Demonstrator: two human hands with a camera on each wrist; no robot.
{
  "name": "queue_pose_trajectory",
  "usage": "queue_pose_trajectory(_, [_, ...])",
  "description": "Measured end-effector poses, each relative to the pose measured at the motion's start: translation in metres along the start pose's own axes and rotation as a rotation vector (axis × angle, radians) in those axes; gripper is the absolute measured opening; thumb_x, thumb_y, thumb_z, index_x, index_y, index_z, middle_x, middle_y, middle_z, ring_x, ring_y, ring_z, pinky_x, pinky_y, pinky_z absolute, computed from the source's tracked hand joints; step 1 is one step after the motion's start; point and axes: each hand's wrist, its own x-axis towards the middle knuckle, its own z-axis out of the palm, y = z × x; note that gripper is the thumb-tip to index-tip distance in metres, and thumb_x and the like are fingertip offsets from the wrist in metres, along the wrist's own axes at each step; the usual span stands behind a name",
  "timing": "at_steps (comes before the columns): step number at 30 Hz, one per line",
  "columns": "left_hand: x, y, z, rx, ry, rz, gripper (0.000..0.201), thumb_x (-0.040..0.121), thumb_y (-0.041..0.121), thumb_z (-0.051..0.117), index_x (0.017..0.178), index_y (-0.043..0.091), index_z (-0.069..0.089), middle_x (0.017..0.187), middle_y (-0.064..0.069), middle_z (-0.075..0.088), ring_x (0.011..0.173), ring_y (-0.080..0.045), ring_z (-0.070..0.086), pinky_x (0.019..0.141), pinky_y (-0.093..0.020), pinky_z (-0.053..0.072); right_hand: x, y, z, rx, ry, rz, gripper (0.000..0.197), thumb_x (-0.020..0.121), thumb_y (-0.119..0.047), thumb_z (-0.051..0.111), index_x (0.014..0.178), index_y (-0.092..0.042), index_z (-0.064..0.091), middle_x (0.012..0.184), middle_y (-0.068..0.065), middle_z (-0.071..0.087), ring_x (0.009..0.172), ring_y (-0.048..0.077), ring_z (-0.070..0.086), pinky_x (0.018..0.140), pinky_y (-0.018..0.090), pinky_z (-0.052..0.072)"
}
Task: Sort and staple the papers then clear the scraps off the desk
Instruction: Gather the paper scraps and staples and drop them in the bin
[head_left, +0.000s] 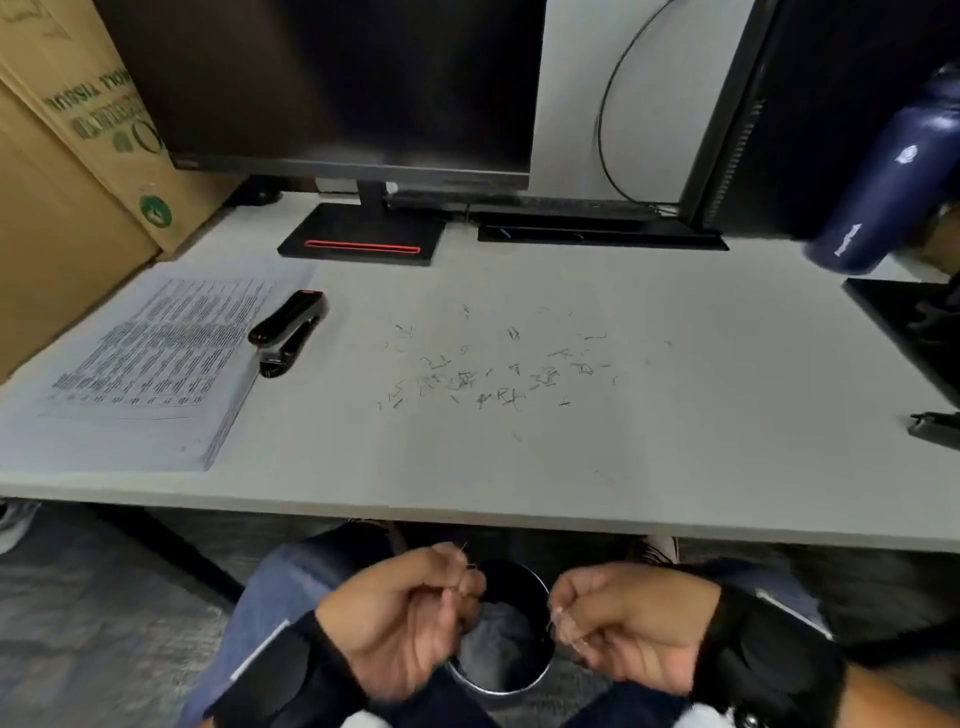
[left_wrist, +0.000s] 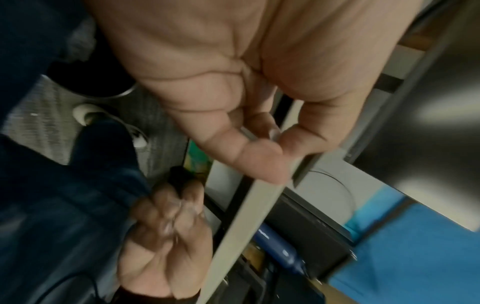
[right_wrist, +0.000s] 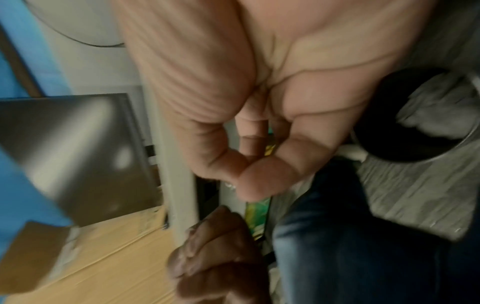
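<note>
Several loose staples (head_left: 498, 374) lie scattered across the middle of the white desk (head_left: 519, 467). A printed paper stack (head_left: 150, 358) sits at the desk's left, with a black stapler (head_left: 288, 330) beside it. Both hands hang below the desk's front edge, over a round black bin (head_left: 506, 644) between the knees. My left hand (head_left: 462, 587) has its fingers curled and pinches a few thin staples that stick out above the fingertips. My right hand (head_left: 563, 613) is curled too, pinching staples at the bin's right rim. The wrist views show each hand's thumb and finger pressed together, left hand (left_wrist: 275, 148) and right hand (right_wrist: 249, 164).
A monitor (head_left: 332, 83) on its stand (head_left: 363, 236) is at the back. A computer tower (head_left: 831, 104) and a dark blue bottle (head_left: 883, 182) stand at the right. Cardboard boxes (head_left: 78, 156) lean at the left. A black object (head_left: 935, 426) lies at the right edge.
</note>
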Motion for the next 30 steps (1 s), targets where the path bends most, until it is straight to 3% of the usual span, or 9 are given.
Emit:
queue_pose_trajectory(4, [0.050,-0.002,-0.027,0.002,0.259,-0.021,0.015,0.075,-0.010,0.067,0.069,0.001,0.061,0.062,-0.010,0.059,0.046,-0.014,0.060,0.043,-0.021,0.057,0.068,0.015,-0.031,0.011,0.251,0.045,0.021,0.090,0.010,0.052,0.076,-0.005,0.058,0.060,0.008,0.055,0.044,0.008,0.052,0.042,0.016,0.052])
queue_pose_trajectory(8, [0.107,-0.007,-0.069,0.068,0.625,0.054,0.029,0.095,-0.005,0.049,0.067,0.002,0.054,0.044,-0.008,0.057,0.032,-0.012,0.056,0.036,-0.020,0.052,0.132,0.028,-0.066,-0.011,0.445,0.122,0.027,0.092,0.007,0.050,0.070,-0.008,0.054,0.060,0.005,0.049,0.038,0.004,0.050,0.040,0.016,0.051])
queue_pose_trajectory(11, [0.124,-0.018,-0.099,0.223,0.815,0.013,0.027,0.095,-0.007,0.051,0.069,0.001,0.055,0.045,-0.008,0.052,0.037,-0.011,0.052,0.034,-0.021,0.052,0.157,0.040,-0.081,-0.065,0.500,0.154,0.024,0.091,0.005,0.052,0.073,-0.009,0.056,0.072,0.005,0.053,0.056,0.007,0.057,0.051,0.018,0.054])
queue_pose_trajectory(14, [0.133,-0.025,-0.112,0.351,0.866,-0.037,0.029,0.094,-0.010,0.051,0.068,0.001,0.055,0.041,-0.007,0.053,0.041,-0.013,0.051,0.036,-0.024,0.053,0.162,0.050,-0.087,-0.006,0.510,0.147,0.017,0.087,0.005,0.058,0.080,-0.010,0.056,0.084,0.008,0.059,0.070,0.016,0.063,0.062,0.024,0.057])
queue_pose_trajectory(17, [0.140,-0.028,-0.114,0.423,0.834,-0.076,0.023,0.098,-0.008,0.049,0.078,0.000,0.057,0.065,-0.014,0.054,0.058,-0.018,0.050,0.038,-0.025,0.055,0.173,0.055,-0.088,-0.006,0.519,0.175,0.025,0.091,0.013,0.049,0.074,-0.005,0.053,0.078,0.011,0.055,0.062,0.017,0.062,0.058,0.024,0.055])
queue_pose_trajectory(23, [0.144,-0.027,-0.118,0.441,0.848,-0.096,0.026,0.101,-0.009,0.040,0.080,-0.005,0.054,0.061,-0.018,0.058,0.054,-0.023,0.058,0.038,-0.029,0.055,0.182,0.050,-0.088,-0.053,0.561,0.180,0.026,0.090,0.016,0.047,0.074,-0.003,0.054,0.079,0.014,0.056,0.074,0.022,0.059,0.093,0.038,0.055])
queue_pose_trajectory(25, [0.144,-0.027,-0.121,0.464,0.851,-0.099,0.028,0.100,-0.010,0.038,0.079,-0.003,0.054,0.065,-0.018,0.055,0.058,-0.024,0.055,0.039,-0.028,0.054,0.173,0.045,-0.084,-0.189,0.554,0.179,0.022,0.089,0.012,0.054,0.076,-0.006,0.055,0.077,0.012,0.058,0.069,0.019,0.059,0.075,0.032,0.060])
queue_pose_trajectory(27, [0.143,-0.027,-0.120,0.513,0.831,-0.105,0.027,0.100,-0.009,0.039,0.082,0.000,0.057,0.071,-0.015,0.055,0.063,-0.022,0.056,0.043,-0.026,0.055,0.164,0.038,-0.077,-0.305,0.592,0.165,0.019,0.089,0.008,0.058,0.078,-0.008,0.056,0.068,0.011,0.058,0.057,0.018,0.054,0.048,0.024,0.049])
queue_pose_trajectory(30, [0.138,-0.023,-0.118,0.561,0.830,-0.097,0.020,0.097,-0.005,0.051,0.087,0.007,0.064,0.069,-0.007,0.058,0.062,-0.014,0.054,0.049,-0.022,0.052,0.152,0.022,-0.056,-0.545,0.574,0.119,0.012,0.092,-0.004,0.059,0.093,-0.015,0.056,0.069,0.004,0.055,0.056,0.011,0.050,0.046,0.019,0.042])
